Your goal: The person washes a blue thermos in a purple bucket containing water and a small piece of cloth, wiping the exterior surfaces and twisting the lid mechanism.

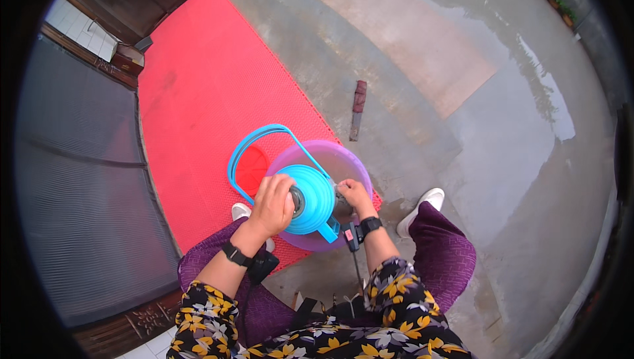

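Note:
A bright blue plastic vessel with a ribbed round shoulder point(317, 195), apparently a thermos flask, is held tilted over a purple plastic basin point(364, 173). Its large looped blue handle point(235, 153) sticks out to the upper left. My left hand point(274, 203) grips the dark round neck of the vessel. At the vessel's right side, my right hand point(354, 193) has its fingers bent on a dark grey, wet-looking piece, perhaps a cloth point(343, 206). The vessel hides much of the basin's inside.
A red round plastic item point(251, 168) shows through the handle loop. Red textured matting point(213, 77) lies under the basin's left part. On the wet concrete lies a flat tool with a dark red wrapped handle point(358, 99). A dark mesh screen point(89, 176) stands at left.

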Demonstrator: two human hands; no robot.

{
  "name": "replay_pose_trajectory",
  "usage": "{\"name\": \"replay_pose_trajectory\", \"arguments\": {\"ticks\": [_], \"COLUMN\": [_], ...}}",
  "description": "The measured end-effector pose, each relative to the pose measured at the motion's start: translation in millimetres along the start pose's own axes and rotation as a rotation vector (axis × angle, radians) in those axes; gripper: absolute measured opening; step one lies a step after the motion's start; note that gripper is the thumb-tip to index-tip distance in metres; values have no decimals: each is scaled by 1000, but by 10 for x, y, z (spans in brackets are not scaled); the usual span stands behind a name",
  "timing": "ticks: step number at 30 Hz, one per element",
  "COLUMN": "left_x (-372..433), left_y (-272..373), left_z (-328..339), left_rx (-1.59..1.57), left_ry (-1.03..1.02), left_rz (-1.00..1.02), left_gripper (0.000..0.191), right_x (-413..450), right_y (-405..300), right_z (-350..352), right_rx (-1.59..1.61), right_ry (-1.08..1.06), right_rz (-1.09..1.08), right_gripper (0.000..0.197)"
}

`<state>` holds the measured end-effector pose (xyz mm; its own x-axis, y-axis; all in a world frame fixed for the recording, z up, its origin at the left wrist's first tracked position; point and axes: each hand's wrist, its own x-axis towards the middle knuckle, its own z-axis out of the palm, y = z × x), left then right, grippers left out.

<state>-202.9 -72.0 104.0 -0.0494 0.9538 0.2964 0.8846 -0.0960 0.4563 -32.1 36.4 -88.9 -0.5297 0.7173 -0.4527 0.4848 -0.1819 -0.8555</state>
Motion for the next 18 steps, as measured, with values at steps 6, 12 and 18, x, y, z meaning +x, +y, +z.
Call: {"name": "replay_pose_trajectory", "arguments": {"ticks": [6, 12, 18], "left_x": [-41, -79, -81], "left_y": [104, 254, 183], "left_z": [-48, 45, 140], "left_rx": [45, 115, 149], "left_ry": [36, 145, 184], "left_rz": [-39, -84, -103], "left_gripper": [23, 27, 24], "right_x": [-792, -915, -838], "right_y": [-746, -944, -955], "right_z": [-134, -13, -39], "right_rx": [662, 325, 115], "right_ry": [-57, 64, 202], "right_rz": [-77, -215, -211], "right_gripper": [15, 18, 21]}}
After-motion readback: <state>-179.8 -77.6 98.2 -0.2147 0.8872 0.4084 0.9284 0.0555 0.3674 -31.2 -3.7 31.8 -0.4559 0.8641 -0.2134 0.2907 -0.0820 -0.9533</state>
